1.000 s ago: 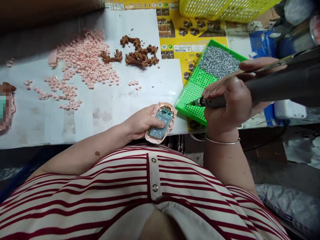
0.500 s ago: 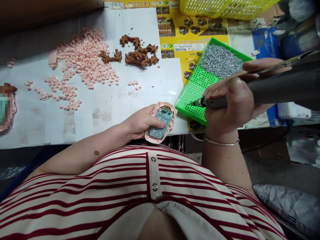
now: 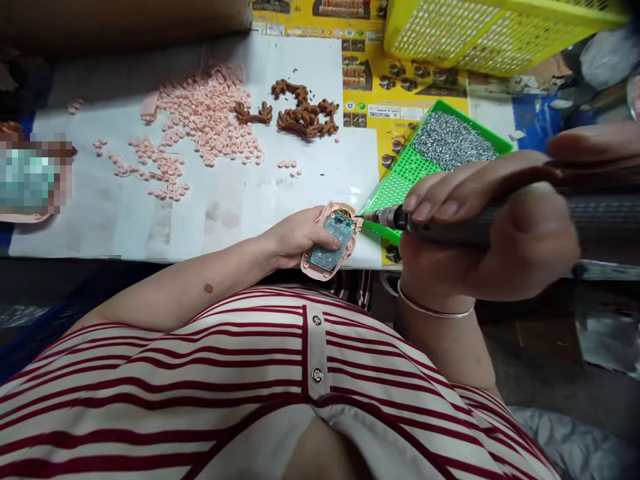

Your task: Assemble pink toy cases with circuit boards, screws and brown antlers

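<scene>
My left hand (image 3: pixel 295 239) grips a pink plastic shell (image 3: pixel 345 250) with a green circuit board (image 3: pixel 331 241) in it, held at the near table edge. My right hand (image 3: pixel 493 230) is wrapped round a dark electric screwdriver (image 3: pixel 450 225). Its tip (image 3: pixel 373 217) points left, just right of the shell's top edge. A green perforated tray (image 3: pixel 395 183) with a heap of small silver screws (image 3: pixel 447 141) lies right behind the tip.
A pile of small pink round parts (image 3: pixel 205 120) and several brown antler-shaped parts (image 3: pixel 303 113) lie on white paper (image 3: pixel 225 200). A yellow basket (image 3: pixel 480 30) stands at the back right. A pixelated item (image 3: pixel 30 177) sits at the left edge.
The screwdriver tip has left the green tray and moved left to the shell's top edge. My right hand came closer to the camera. The left hand stays on the shell.
</scene>
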A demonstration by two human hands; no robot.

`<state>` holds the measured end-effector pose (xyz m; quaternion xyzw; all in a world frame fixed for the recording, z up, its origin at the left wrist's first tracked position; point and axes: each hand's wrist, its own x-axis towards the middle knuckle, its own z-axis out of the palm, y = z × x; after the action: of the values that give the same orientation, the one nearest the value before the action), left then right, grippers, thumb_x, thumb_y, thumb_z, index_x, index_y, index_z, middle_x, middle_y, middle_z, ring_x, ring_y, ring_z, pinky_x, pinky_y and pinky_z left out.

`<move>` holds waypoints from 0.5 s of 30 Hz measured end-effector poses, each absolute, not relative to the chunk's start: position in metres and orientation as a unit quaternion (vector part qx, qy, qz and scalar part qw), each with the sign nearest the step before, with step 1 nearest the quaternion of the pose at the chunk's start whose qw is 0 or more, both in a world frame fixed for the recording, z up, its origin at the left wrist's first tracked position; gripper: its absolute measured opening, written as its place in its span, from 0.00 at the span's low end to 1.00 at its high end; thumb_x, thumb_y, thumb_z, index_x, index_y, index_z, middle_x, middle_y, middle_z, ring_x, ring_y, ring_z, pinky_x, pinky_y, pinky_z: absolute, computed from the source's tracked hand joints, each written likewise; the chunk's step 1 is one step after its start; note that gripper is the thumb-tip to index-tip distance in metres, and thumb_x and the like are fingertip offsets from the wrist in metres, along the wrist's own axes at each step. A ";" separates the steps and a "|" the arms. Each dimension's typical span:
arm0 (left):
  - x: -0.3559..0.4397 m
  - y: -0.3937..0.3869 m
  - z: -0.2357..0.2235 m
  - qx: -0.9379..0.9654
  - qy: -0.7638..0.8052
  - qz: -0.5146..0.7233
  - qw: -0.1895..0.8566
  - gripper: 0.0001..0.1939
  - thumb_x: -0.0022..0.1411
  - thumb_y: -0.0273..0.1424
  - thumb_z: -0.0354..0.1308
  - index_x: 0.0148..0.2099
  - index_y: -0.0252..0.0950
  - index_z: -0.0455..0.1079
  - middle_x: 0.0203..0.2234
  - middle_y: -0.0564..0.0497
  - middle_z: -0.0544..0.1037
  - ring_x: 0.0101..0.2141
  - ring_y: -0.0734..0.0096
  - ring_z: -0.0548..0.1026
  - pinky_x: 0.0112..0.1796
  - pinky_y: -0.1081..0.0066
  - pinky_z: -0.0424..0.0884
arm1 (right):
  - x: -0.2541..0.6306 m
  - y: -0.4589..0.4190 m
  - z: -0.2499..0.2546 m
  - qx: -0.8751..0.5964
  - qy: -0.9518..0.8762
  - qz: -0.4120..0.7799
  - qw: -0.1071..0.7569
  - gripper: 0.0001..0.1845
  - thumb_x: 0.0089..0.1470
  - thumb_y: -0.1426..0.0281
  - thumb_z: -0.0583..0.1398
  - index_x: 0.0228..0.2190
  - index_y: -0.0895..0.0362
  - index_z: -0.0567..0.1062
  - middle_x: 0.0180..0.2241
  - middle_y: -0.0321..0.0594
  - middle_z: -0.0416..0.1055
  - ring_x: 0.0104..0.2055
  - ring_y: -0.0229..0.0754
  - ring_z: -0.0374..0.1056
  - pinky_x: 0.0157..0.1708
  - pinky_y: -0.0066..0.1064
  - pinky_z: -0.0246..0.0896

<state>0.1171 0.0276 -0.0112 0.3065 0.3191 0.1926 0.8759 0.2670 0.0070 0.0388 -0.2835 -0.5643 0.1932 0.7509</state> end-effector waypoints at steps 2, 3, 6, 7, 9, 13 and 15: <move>0.117 0.027 -0.012 0.311 0.317 0.195 0.875 0.21 0.44 0.19 0.63 0.42 0.33 0.66 0.27 0.48 0.77 0.26 0.69 0.75 0.29 0.69 0.72 | 0.260 0.008 0.038 -0.286 -0.549 0.196 0.760 0.10 0.58 0.60 0.63 0.27 0.50 0.72 0.20 0.27 0.56 0.18 0.32 0.58 0.18 0.29 0.63; 0.117 0.027 -0.011 0.313 0.315 0.195 0.875 0.21 0.44 0.19 0.63 0.42 0.33 0.66 0.27 0.48 0.77 0.26 0.69 0.75 0.29 0.70 0.72 | 0.258 0.009 0.037 -0.284 -0.542 0.198 0.766 0.09 0.57 0.60 0.63 0.28 0.49 0.73 0.20 0.27 0.55 0.17 0.32 0.57 0.18 0.30 0.63; 0.118 0.027 -0.010 0.313 0.317 0.195 0.874 0.19 0.44 0.19 0.64 0.40 0.32 0.66 0.27 0.49 0.77 0.25 0.70 0.75 0.30 0.70 0.71 | 0.255 0.012 0.036 -0.266 -0.559 0.206 0.758 0.12 0.60 0.61 0.61 0.26 0.51 0.72 0.20 0.28 0.53 0.19 0.32 0.60 0.20 0.29 0.64; 0.118 0.027 -0.010 0.314 0.317 0.195 0.873 0.19 0.43 0.19 0.64 0.40 0.32 0.66 0.27 0.49 0.76 0.26 0.70 0.75 0.30 0.70 0.71 | 0.254 0.013 0.036 -0.263 -0.572 0.212 0.747 0.15 0.61 0.61 0.60 0.24 0.52 0.71 0.20 0.29 0.53 0.20 0.32 0.62 0.20 0.28 0.64; 0.118 0.027 -0.009 0.318 0.315 0.194 0.873 0.18 0.43 0.19 0.64 0.39 0.32 0.66 0.26 0.49 0.76 0.26 0.71 0.75 0.30 0.71 0.70 | 0.252 0.015 0.035 -0.269 -0.573 0.220 0.742 0.18 0.61 0.61 0.60 0.21 0.53 0.69 0.20 0.30 0.53 0.20 0.32 0.62 0.20 0.27 0.62; 0.118 0.027 -0.009 0.319 0.301 0.191 0.878 0.18 0.43 0.19 0.63 0.38 0.32 0.66 0.26 0.49 0.76 0.25 0.71 0.74 0.29 0.71 0.69 | 0.246 0.021 0.031 -0.286 -0.498 0.227 0.786 0.14 0.53 0.62 0.65 0.23 0.53 0.68 0.19 0.27 0.56 0.17 0.32 0.56 0.17 0.29 0.56; 0.118 0.028 -0.010 0.318 0.300 0.191 0.879 0.17 0.42 0.19 0.63 0.38 0.32 0.66 0.26 0.49 0.76 0.25 0.71 0.74 0.29 0.71 0.70 | 0.245 0.025 0.029 -0.267 -0.499 0.215 0.796 0.12 0.53 0.63 0.65 0.24 0.52 0.69 0.18 0.27 0.56 0.16 0.32 0.55 0.16 0.30 0.55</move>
<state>0.1177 0.0277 -0.0096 0.3180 0.2998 0.1910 0.8789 0.2447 0.0248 0.0292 -0.2671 -0.4988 0.2148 0.7961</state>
